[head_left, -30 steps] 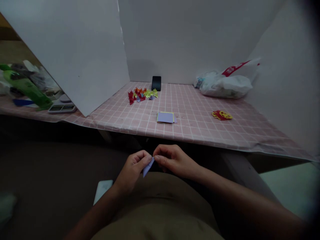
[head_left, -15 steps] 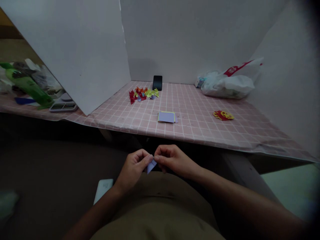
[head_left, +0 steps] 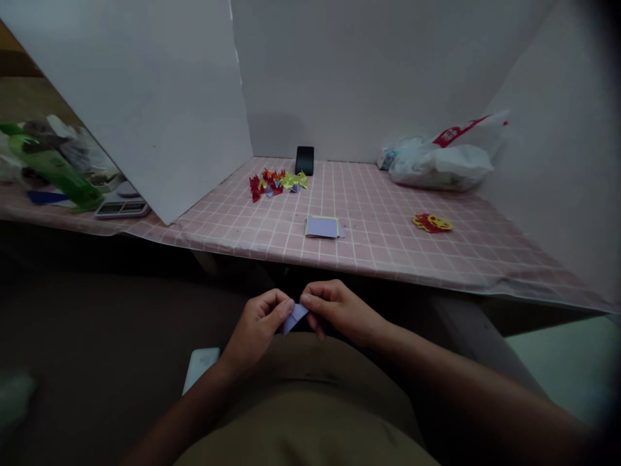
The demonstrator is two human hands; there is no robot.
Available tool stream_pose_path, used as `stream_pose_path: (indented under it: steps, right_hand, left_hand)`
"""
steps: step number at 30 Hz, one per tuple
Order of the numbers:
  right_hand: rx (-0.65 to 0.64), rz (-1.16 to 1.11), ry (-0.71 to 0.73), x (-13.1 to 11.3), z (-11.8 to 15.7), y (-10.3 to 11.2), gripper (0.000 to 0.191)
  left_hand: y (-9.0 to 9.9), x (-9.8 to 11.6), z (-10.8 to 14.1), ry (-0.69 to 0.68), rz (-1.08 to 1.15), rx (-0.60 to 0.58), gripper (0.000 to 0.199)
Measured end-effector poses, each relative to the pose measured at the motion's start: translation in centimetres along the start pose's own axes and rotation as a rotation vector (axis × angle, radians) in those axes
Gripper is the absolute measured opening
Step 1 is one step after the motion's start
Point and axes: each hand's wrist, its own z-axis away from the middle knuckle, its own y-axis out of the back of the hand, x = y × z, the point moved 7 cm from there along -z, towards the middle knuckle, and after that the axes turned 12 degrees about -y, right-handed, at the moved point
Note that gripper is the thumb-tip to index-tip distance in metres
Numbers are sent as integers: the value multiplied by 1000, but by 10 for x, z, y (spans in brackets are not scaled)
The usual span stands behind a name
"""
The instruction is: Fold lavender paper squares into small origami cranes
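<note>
**Lilac paper fold (head_left: pixel 294 318) pinched between two hands**

From here I see it in the air over the person's lap, just short of the checked tablecloth (head_left: pixel 383 243). The left hand (head_left: pixel 259 323) pinches one side between thumb and fingers; the right hand (head_left: pixel 344 314) has thumb and forefinger pinched at the upper corner, its lower fingers loosely curled. How much paper lies under those fingertips, I can't tell.

I'd guess it weighs next to nothing: crisp along the layered creases, softer at single-ply points, easily crumpled or torn, hardly slippery. Best taken lightly by the thick folded edge, sparing the thin tip.
</note>
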Motion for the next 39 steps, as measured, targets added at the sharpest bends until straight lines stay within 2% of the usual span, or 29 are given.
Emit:
stream_pose_path:
  steps: [6, 12, 15, 22, 25, 28, 31, 36, 39]
  right_hand:
    - [14, 52, -9, 2, -1, 1, 41]
    - [25, -9, 24, -1, 1, 4, 42]
    - [47, 67, 84, -7, 3, 3, 39]
    - [92, 136, 89, -8, 4, 2, 36]
    - [118, 149, 122, -10, 5, 4, 27]
    - [154, 189, 182, -11, 6, 4, 11]
    - [196, 323, 282, -15, 8, 3, 4]
    - [318, 594, 498, -27, 18, -1, 9]
    - [336, 671, 595, -30, 22, -4, 11]
  left_hand:
    - [1, -4, 1, 33, 38, 13, 35]
    - [0, -19, 0, 93, 255, 82, 34]
    - [-3, -20, -1, 96, 326, 87, 37]
    - [-6, -20, -1, 129, 398, 78, 38]
    - [-6, -22, -1, 147, 463, 96, 36]
    - [-5, -23, -2, 131, 469, 119, 38]
    - [-3, -24, -1, 111, 417, 139, 38]
    - [4, -20, 0, 44, 247, 145, 36]
    - [6, -19, -1, 31, 193, 149, 36]
